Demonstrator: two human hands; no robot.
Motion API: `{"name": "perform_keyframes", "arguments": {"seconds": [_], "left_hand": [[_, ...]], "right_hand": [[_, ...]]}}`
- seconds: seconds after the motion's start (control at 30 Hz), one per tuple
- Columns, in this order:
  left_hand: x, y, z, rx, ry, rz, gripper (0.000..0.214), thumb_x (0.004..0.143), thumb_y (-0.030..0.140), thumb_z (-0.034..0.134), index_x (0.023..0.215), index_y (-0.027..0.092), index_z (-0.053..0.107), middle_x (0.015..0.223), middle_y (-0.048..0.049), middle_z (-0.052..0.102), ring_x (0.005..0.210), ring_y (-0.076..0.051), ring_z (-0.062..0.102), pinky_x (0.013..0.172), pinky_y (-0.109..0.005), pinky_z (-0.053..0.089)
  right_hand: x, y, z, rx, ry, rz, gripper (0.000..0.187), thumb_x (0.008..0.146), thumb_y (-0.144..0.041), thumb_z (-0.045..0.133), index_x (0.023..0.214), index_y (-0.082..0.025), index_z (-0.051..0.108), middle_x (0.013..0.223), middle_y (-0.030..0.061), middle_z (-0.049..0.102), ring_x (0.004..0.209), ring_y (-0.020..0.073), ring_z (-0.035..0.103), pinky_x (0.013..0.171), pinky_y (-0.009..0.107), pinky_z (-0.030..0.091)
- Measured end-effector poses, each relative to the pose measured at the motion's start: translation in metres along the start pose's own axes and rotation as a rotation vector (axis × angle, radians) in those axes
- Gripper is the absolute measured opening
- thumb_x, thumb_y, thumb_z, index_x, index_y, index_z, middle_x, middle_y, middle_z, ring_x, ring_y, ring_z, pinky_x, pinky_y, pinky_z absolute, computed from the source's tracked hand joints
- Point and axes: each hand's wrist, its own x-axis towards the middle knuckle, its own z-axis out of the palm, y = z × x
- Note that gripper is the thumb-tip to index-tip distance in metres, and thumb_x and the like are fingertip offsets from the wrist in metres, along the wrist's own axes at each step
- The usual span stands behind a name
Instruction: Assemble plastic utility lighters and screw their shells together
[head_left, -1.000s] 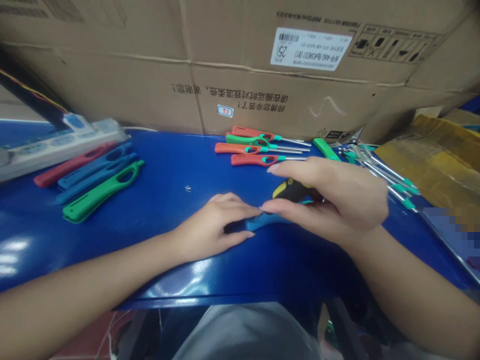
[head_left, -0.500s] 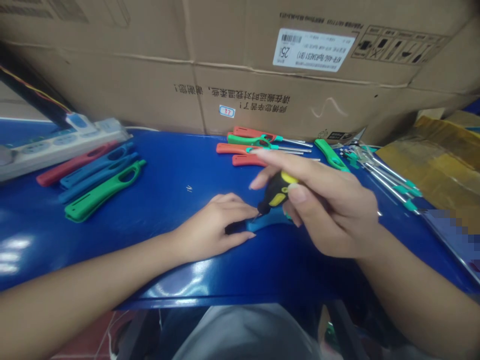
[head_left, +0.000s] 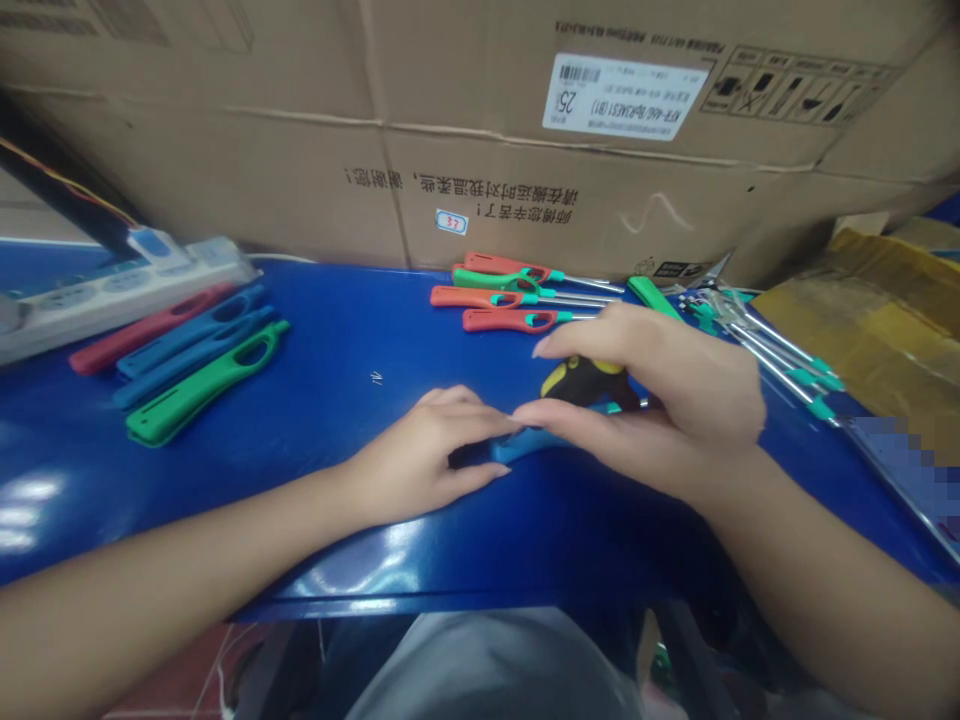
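My right hand [head_left: 660,400] is closed round a short black and yellow screwdriver [head_left: 585,380], its tip pointing down at a blue lighter body [head_left: 525,445] lying on the blue table [head_left: 337,340]. My left hand [head_left: 427,455] rests on the table with its fingers curled over the left end of that blue piece, pressing it down. The thumb and forefinger of my right hand nearly touch my left fingertips.
Several orange and green long-nosed lighters [head_left: 510,295] lie at the back centre. Empty red, blue and green handle shells [head_left: 195,370] lie at the left beside a white power strip [head_left: 112,290]. Metal-tubed parts [head_left: 772,355] lie at the right. Cardboard boxes [head_left: 525,130] wall the back.
My right hand twisted the screwdriver up and out half a second ago and has turned back down over it. My left hand and the blue piece have stayed in place.
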Motion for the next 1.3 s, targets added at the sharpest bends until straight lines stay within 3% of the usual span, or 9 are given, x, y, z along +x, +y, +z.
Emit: {"name": "perform_keyframes", "arguments": {"seconds": [0.17,0.3,0.47,0.63,0.8,0.93,1.0,1.17,1.3], "left_hand": [[0.000,0.001,-0.001,-0.005,-0.019,-0.016,0.034,0.095,0.031,0.069,0.128,0.023,0.066,0.122,-0.0051,0.074,0.111,-0.023,0.061,0.100,-0.040,0.045],[0.000,0.003,-0.002,-0.006,-0.019,-0.006,0.029,0.095,0.029,0.069,0.124,0.023,0.069,0.119,-0.0052,0.074,0.107,-0.023,0.062,0.097,-0.040,0.046],[0.000,0.002,-0.002,-0.011,-0.013,-0.012,0.033,0.096,0.032,0.069,0.127,0.023,0.067,0.121,-0.0055,0.074,0.111,-0.024,0.062,0.100,-0.041,0.045],[0.001,0.002,-0.002,-0.020,-0.013,-0.011,0.028,0.095,0.031,0.069,0.122,0.023,0.070,0.119,-0.0046,0.074,0.108,-0.023,0.062,0.099,-0.039,0.045],[0.000,0.000,-0.001,-0.020,-0.016,-0.003,0.032,0.096,0.031,0.069,0.127,0.022,0.066,0.120,-0.0042,0.074,0.109,-0.022,0.062,0.099,-0.039,0.045],[-0.001,0.000,0.000,-0.012,-0.008,-0.002,0.033,0.096,0.032,0.069,0.127,0.023,0.066,0.123,-0.0052,0.074,0.112,-0.024,0.062,0.100,-0.041,0.044],[0.000,0.000,0.000,-0.016,-0.009,-0.003,0.034,0.096,0.033,0.069,0.128,0.023,0.066,0.122,-0.0051,0.074,0.111,-0.023,0.062,0.099,-0.041,0.045],[0.001,0.001,-0.001,-0.020,-0.017,-0.015,0.033,0.097,0.033,0.068,0.128,0.023,0.066,0.120,-0.0052,0.075,0.108,-0.023,0.062,0.099,-0.041,0.046],[0.000,0.000,0.000,-0.011,-0.012,-0.004,0.033,0.096,0.034,0.069,0.128,0.024,0.066,0.123,-0.0050,0.074,0.114,-0.025,0.062,0.102,-0.042,0.045]], "right_hand": [[-0.001,0.000,0.001,0.174,-0.101,0.067,0.040,0.105,-0.019,0.045,0.145,-0.017,0.052,0.133,0.0109,0.069,0.112,0.0186,0.070,0.088,0.030,0.060],[0.000,0.002,-0.003,-0.004,-0.005,-0.010,0.025,0.096,-0.031,0.069,0.118,-0.019,0.070,0.103,0.0054,0.079,0.090,0.0177,0.075,0.081,0.027,0.061],[0.001,0.004,-0.007,0.079,-0.073,-0.009,0.036,0.107,-0.025,0.044,0.140,-0.020,0.059,0.125,0.0080,0.073,0.104,0.0180,0.072,0.089,0.033,0.061],[0.000,0.003,-0.008,-0.074,-0.027,-0.046,0.023,0.096,-0.031,0.067,0.117,-0.020,0.071,0.094,0.0030,0.079,0.084,0.0165,0.074,0.079,0.027,0.061],[-0.002,0.000,-0.005,0.039,0.000,-0.017,0.037,0.100,-0.014,0.046,0.135,-0.011,0.059,0.116,0.0089,0.076,0.102,0.0162,0.074,0.090,0.029,0.061],[-0.002,0.005,-0.004,-0.034,0.007,-0.018,0.028,0.098,-0.027,0.064,0.124,-0.017,0.067,0.099,0.0045,0.079,0.080,0.0156,0.075,0.072,0.026,0.062],[-0.002,0.008,-0.003,-0.119,0.033,-0.075,0.027,0.096,-0.033,0.068,0.118,-0.017,0.070,0.091,0.0039,0.078,0.081,0.0171,0.075,0.075,0.028,0.062],[-0.002,0.010,-0.002,0.111,-0.081,-0.007,0.037,0.105,-0.022,0.044,0.140,-0.018,0.057,0.128,0.0091,0.071,0.115,0.0201,0.069,0.091,0.035,0.060],[-0.002,0.010,-0.002,0.055,-0.027,-0.001,0.027,0.099,-0.027,0.063,0.125,-0.020,0.068,0.108,0.0064,0.076,0.095,0.0194,0.073,0.079,0.031,0.061]]}}
